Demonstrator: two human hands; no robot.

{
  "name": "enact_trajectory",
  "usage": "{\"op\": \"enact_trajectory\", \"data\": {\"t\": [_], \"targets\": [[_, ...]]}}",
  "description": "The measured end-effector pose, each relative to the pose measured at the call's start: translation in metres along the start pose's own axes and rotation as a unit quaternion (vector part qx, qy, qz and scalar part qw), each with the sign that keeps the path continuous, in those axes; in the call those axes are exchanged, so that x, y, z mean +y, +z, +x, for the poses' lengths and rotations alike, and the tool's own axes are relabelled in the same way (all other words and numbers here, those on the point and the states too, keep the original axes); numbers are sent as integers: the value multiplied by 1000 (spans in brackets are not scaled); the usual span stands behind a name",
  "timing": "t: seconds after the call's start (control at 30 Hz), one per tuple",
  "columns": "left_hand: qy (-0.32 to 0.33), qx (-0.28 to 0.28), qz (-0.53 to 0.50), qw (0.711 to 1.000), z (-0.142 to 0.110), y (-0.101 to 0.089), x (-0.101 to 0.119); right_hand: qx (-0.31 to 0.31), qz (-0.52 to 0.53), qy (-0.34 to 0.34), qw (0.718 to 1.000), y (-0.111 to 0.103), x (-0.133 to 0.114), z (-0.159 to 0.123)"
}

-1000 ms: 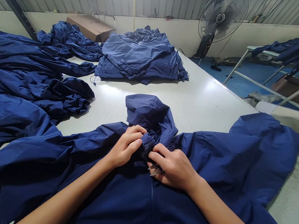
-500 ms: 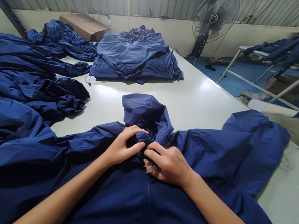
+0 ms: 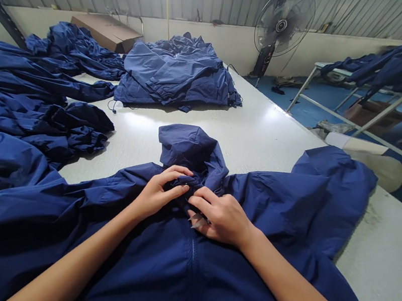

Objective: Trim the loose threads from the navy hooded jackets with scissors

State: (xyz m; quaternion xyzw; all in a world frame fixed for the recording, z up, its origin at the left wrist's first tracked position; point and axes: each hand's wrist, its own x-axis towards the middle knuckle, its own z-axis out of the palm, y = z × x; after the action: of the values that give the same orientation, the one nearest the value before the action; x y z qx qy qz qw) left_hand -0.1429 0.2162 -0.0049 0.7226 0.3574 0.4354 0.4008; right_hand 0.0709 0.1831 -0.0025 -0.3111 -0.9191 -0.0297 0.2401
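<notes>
A navy hooded jacket [image 3: 224, 291] lies spread on the white table [image 3: 232, 145] right in front of me, with its hood [image 3: 186, 148] pointing away. My left hand [image 3: 159, 192] pinches the gathered collar edge [image 3: 184, 183] below the hood. Beside it, my right hand [image 3: 217, 216] presses its fingers on the same collar. A small metal blade-like tool [image 3: 197, 221] pokes out from under those fingers, its exact kind unclear. The jacket's zip [image 3: 192, 253] runs toward me beneath my hands.
Several navy jackets lie heaped on the table's left [image 3: 13, 105]. Farther back sits a folded navy pile [image 3: 175, 72] near a cardboard box [image 3: 105, 31]. A standing fan [image 3: 284, 21] is beyond the table's far edge. More navy garments [image 3: 401, 65] hang over a metal bench at right.
The whole scene has drifted left in view as my head turned. My left fingers have closed lower over the collar edge, and both hands sit nearer together.
</notes>
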Motion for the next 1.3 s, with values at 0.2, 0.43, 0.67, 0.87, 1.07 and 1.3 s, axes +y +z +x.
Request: {"op": "enact_trajectory", "data": {"t": [0.2, 0.43, 0.67, 0.87, 1.07, 1.3], "targets": [[-89, 21, -44, 995, -1, -1, -4, 156, 141, 60, 976, -6, -6, 4], [-103, 2, -65, 993, -2, 5, -1, 356, 283, 277, 846, -50, -14, 33], [-73, -35, -108, 991, -3, 3, 2, 163, 257, 163, 938, -10, 1, 14], [-68, -62, -137, 986, -2, -1, 1, 173, 246, 146, 942, -2, 0, 7], [-72, -69, -149, 984, -1, -1, 3, 179, 216, 123, 952, -2, -1, 8], [-80, -45, -147, 985, -1, 1, 0, 173, 148, 149, 962, -2, -7, 6]]}}
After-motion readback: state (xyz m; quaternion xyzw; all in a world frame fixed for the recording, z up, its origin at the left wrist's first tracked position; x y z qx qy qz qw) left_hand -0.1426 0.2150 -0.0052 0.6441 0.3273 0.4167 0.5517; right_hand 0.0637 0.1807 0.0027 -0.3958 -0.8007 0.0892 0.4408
